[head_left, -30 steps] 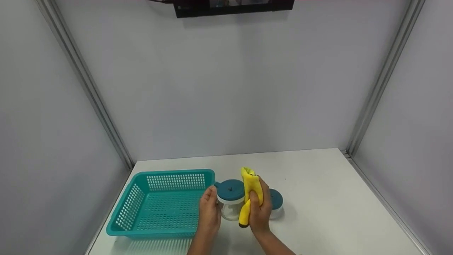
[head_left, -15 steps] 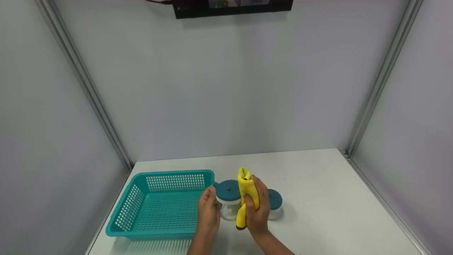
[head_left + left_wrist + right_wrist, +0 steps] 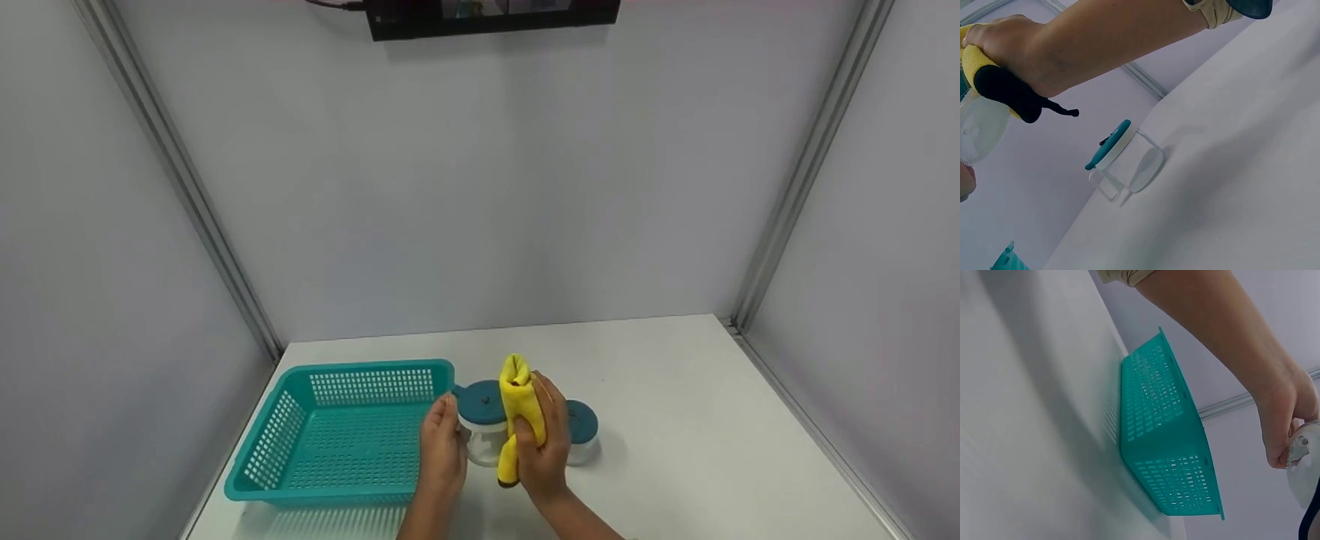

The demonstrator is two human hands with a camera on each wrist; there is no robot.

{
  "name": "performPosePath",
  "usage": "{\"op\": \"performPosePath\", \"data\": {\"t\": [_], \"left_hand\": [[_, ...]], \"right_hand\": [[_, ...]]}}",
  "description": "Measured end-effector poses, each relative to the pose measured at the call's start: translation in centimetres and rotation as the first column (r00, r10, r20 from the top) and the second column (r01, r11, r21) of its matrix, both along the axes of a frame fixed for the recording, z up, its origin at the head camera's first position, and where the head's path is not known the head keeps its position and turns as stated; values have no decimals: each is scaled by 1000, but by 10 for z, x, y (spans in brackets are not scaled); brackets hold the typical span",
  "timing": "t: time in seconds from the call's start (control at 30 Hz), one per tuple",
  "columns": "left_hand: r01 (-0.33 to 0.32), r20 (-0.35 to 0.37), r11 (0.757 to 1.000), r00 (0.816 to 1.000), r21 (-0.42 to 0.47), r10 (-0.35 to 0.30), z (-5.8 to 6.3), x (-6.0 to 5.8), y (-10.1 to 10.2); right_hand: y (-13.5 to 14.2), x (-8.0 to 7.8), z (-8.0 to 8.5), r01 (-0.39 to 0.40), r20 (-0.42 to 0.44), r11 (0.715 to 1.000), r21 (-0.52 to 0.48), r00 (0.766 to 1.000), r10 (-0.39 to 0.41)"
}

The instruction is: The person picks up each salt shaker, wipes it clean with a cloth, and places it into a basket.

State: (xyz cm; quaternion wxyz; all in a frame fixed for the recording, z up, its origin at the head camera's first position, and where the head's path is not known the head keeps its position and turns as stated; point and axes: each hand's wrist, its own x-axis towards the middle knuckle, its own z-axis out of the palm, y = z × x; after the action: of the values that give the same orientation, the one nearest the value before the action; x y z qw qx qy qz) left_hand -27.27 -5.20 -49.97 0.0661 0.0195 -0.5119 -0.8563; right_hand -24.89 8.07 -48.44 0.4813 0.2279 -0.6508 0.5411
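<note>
My left hand (image 3: 442, 450) grips a clear jar (image 3: 484, 444) with a blue-green lid (image 3: 481, 402) by its handle side, above the table. My right hand (image 3: 545, 454) holds a bunched yellow cloth (image 3: 520, 397) with a dark end, pressed to the right side of that jar. The cloth covers part of the lid and jar wall. In the left wrist view the cloth's black end (image 3: 1008, 90) shows with a thin dangling cord. A second lidded jar (image 3: 583, 427) stands on the table behind my right hand; its clear handle (image 3: 1105, 187) shows in the left wrist view.
A green perforated plastic basket (image 3: 341, 495) sits on the white table (image 3: 697, 420) to the left, close beside my left hand. Grey walls (image 3: 480, 187) enclose the back and sides. A black-framed screen (image 3: 495, 28) hangs at the top of the back wall.
My right hand and the yellow cloth have shifted slightly left, covering more of the held jar's right side. The left hand and jar have barely moved.
</note>
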Motion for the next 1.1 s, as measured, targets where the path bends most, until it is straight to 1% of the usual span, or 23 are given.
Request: {"op": "performPosePath", "data": {"t": [0.23,0.47,0.7,0.9,1.1], "left_hand": [[-2,-11,1000,1000,5,2,1,1,1],[-27,-4,1000,1000,-2,27,-1,2,3],[-42,1,999,999,-21,42,-3,3,4],[-88,13,994,996,-70,89,-3,3,6],[-134,-29,981,991,-137,131,-3,3,9]], "right_hand": [[-1,-2,-1,13,-75,999,32,997,-11],[4,-24,-36,65,-101,993,95,993,-55],[5,-21,-37,97,-124,983,158,989,-77],[5,-22,-37,146,-155,971,187,981,-118],[6,-24,-38,180,-200,963,203,970,-140]]}}
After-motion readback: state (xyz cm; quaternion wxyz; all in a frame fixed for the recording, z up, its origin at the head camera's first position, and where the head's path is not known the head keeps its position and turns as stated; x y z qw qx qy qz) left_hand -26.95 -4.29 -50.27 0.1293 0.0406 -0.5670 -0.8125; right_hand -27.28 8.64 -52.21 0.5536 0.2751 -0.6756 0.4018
